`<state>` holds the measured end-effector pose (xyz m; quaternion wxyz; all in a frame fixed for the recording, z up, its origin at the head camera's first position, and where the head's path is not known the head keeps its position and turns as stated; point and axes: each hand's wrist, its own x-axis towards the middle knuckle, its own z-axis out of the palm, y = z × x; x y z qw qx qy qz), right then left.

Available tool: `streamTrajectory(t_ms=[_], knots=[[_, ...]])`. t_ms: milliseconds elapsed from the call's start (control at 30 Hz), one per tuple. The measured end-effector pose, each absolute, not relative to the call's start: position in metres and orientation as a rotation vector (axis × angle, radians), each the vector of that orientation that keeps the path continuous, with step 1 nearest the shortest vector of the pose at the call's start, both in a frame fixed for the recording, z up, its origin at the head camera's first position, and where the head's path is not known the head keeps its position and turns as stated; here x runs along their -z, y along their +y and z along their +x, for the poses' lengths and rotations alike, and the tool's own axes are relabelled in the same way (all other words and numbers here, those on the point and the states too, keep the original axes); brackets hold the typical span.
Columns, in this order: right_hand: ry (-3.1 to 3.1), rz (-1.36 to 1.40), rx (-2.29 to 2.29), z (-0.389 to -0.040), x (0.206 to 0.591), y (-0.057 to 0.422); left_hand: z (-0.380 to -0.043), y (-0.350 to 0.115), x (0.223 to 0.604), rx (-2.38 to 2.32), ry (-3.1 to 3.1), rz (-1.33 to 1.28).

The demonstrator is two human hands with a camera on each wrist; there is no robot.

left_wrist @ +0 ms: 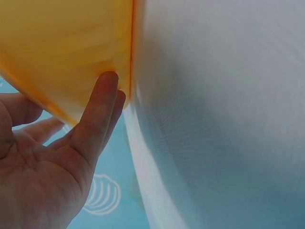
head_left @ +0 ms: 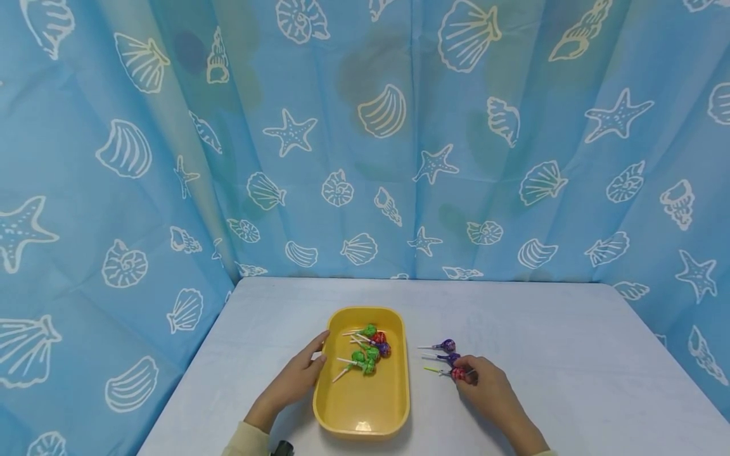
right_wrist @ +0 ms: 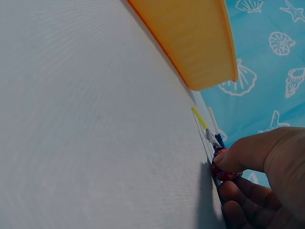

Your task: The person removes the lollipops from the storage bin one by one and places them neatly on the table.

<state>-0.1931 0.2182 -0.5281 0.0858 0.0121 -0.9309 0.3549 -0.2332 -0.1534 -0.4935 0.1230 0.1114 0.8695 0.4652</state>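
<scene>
Item: one yellow tray [head_left: 360,400], rounded corners, raised walls; green lollipops [head_left: 367,366] bunched inside with red and purple ones.
Item: two purple lollipops [head_left: 447,346] on the white table [head_left: 547,335], right of the tray, sticks toward it.
Item: one red lollipop [head_left: 458,374], yellow-green stick, nearest the person in that row; its head pinched between thumb and fingers of the right hand [head_left: 487,387]. Whether it bears on the table, I cannot tell.
Item: left hand [head_left: 299,373], fingers extended against the tray's left wall, not clenched.
Step, in my judgement: placing or lifting the red lollipop; which, unclear. Placing calls for loosening without nudging its close purple neighbour; lifting, for clearing the tray's right rim.
Room: narrow between sticks and tray; broad toward the table's right edge.
</scene>
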Motion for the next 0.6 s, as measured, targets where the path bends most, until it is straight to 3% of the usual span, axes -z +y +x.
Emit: streamTrajectory(t_ms=[600], knots=[[-2.745, -0.041, -1.073, -0.189, 0.516, 0.217, -0.233, -0.154, 0.492, -1.361, 2.548, 0.351]])
